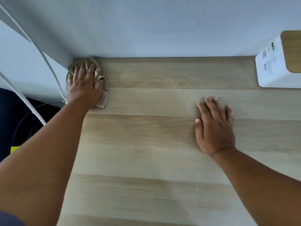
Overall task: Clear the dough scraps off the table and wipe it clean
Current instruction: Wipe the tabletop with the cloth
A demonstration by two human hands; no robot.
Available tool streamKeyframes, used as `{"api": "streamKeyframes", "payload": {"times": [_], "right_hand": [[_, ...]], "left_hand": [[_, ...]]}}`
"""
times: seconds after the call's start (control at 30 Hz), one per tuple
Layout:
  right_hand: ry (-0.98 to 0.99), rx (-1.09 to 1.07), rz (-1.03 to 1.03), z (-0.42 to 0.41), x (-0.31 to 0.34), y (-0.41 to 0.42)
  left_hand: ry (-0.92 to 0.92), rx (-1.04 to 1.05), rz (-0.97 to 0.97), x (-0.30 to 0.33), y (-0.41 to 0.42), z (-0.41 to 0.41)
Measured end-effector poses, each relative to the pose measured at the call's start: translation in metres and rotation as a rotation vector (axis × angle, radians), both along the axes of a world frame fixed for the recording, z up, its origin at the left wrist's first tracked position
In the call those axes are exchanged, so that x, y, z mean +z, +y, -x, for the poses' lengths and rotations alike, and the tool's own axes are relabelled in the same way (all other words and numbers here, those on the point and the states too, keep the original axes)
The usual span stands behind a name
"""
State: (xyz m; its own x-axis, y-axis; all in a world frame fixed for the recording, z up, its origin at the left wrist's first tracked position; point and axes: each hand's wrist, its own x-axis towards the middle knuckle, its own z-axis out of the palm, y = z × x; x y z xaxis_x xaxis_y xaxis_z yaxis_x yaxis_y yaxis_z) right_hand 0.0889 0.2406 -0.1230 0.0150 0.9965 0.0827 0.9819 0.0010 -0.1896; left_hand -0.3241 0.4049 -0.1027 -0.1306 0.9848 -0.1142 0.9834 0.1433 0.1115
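A light wooden table [154,136] fills the view. At its far left corner my left hand [84,84] presses flat on a crumpled beige cloth [103,88], which sticks out around the fingers and wrist. My right hand [215,126] rests palm down on the bare wood at mid right, fingers spread, holding nothing. I can make out no dough scraps on the surface.
A white box with a wooden lid [280,62] stands at the table's far right corner against the pale wall [162,26]. White cables [48,62] run down past the left edge, over a dark floor with a yellow item [15,150].
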Motion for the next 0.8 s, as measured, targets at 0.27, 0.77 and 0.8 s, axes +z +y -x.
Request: {"api": "streamKeyframes", "payload": {"times": [0.27, 0.77, 0.8], "right_hand": [[0.009, 0.007, -0.007, 0.0, 0.0, -0.001], [0.066, 0.037, 0.055, 0.0, 0.006, -0.004], [0.083, 0.04, 0.061, -0.001, 0.007, -0.004]], "left_hand": [[-0.033, -0.139, 0.017, 0.005, -0.09, -0.014], [-0.062, -0.164, -0.015, 0.001, -0.303, 0.002], [-0.061, -0.144, -0.015, 0.001, -0.318, 0.003]]}}
